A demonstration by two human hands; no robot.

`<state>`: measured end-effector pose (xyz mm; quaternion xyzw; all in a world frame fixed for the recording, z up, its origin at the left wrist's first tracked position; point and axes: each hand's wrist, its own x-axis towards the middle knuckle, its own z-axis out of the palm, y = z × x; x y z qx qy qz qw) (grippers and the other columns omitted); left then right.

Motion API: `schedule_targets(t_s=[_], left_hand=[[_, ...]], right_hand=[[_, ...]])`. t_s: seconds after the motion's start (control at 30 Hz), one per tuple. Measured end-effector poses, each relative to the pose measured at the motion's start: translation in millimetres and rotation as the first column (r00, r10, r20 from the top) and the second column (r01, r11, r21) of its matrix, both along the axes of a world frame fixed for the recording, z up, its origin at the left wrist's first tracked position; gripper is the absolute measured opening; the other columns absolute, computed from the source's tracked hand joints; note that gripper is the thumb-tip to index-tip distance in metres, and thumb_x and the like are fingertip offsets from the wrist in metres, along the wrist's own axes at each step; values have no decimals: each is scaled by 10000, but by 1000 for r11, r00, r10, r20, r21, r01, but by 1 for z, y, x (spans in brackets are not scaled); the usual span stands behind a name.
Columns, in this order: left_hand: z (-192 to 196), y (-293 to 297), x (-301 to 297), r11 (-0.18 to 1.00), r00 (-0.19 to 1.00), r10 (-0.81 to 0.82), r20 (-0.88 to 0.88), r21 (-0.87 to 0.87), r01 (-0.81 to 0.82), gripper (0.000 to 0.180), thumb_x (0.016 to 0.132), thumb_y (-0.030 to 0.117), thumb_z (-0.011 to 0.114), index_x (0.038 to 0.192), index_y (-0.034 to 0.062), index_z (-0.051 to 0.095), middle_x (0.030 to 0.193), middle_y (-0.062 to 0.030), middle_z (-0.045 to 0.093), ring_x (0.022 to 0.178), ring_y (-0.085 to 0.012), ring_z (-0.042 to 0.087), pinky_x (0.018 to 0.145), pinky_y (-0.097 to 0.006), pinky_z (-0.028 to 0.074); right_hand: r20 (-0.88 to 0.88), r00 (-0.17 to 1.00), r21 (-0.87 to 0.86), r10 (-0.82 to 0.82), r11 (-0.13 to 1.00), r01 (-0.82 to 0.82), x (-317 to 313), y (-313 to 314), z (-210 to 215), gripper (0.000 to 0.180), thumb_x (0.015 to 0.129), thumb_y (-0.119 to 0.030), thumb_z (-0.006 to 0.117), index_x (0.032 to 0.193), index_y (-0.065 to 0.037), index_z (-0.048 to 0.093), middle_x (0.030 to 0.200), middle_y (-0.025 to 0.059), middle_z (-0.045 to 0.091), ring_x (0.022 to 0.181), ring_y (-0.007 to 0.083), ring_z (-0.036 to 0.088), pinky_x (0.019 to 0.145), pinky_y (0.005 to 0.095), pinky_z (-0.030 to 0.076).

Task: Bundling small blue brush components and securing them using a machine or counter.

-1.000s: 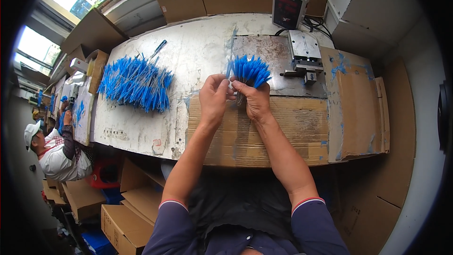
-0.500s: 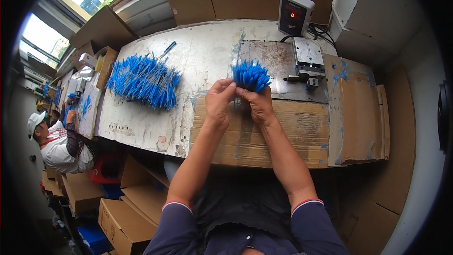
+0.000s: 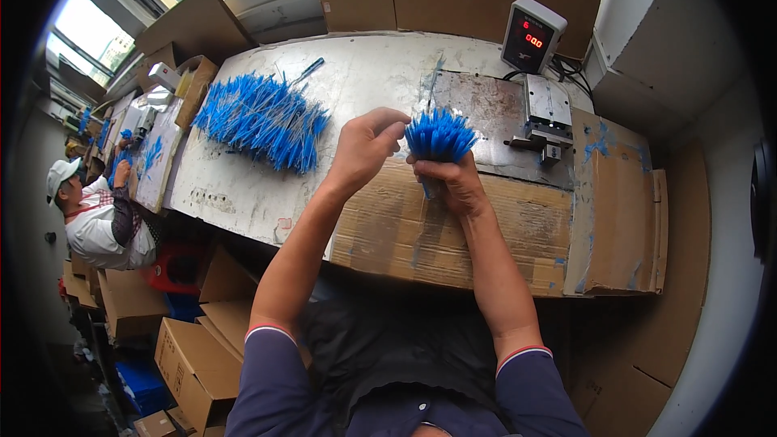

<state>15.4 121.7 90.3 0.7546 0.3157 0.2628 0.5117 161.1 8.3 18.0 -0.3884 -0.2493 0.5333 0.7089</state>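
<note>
My right hand (image 3: pixel 457 182) is wrapped round the lower part of a bundle of thin blue-tipped sticks (image 3: pixel 441 136), tips facing up. Just left of the bundle is my left hand (image 3: pixel 366 148), its fingers curled and its thumb near the index finger. The left index fingertip reaches the bundle's edge; I cannot make out anything in its grip. A larger loose heap of blue and grey sticks (image 3: pixel 259 121) lies on the white table (image 3: pixel 235 202) at the left.
Behind the heap lies a blue-handled tool (image 3: pixel 311 68). A metal fixture (image 3: pixel 549 109) on a plate and a counter with a red display (image 3: pixel 532 36) stand at the right. Cardboard (image 3: pixel 453 231) covers the near edge. A co-worker (image 3: pixel 105 214) and boxes (image 3: pixel 198 364) are at the left.
My left hand has come away from the front of the bundle to its left side, while my right hand keeps hold. The counter's display now shows more lit digits. The view has shifted slightly.
</note>
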Motion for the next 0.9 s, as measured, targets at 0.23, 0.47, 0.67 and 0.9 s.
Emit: schedule_targets(t_s=[0.23, 0.47, 0.67, 0.9], left_hand=[[2, 13, -11, 940, 988, -100, 118, -315, 133, 182, 1005, 116, 683, 1112, -31, 673, 924, -81, 714, 826, -154, 718, 754, -290, 604], [1, 13, -9, 960, 996, -29, 84, -275, 51, 161, 995, 90, 687, 1096, -35, 664, 938, -91, 708, 838, -157, 718, 751, -287, 612], [13, 16, -14, 993, 975, 108, 195, -67, -97, 111, 1032, 66, 613, 1098, -23, 614, 915, -89, 683, 837, -155, 702, 761, -298, 616], [7, 2, -28, 908, 797, 418, 437, -235, -347, 121, 1049, 61, 586, 1130, -27, 564, 955, -124, 674, 864, -208, 712, 809, -346, 634]], right_hand=[[-106, 994, 58, 37, 998, -31, 1, 1, -3, 394, 760, 25, 798, 1139, -15, 700, 904, 112, 752, 789, 185, 707, 707, 314, 569], [-165, 986, 18, -3, 1000, 6, -2, 2, -1, 379, 773, 43, 773, 1136, -18, 683, 915, 111, 725, 755, 188, 684, 683, 307, 565], [-180, 983, 56, 38, 998, -29, -4, 0, 2, 345, 792, 43, 772, 1119, -21, 682, 914, 117, 723, 737, 187, 670, 676, 307, 557], [-179, 984, 46, 4, 999, 4, -3, 0, -9, 319, 824, 36, 781, 1125, -16, 687, 944, 120, 735, 747, 185, 680, 683, 308, 568]])
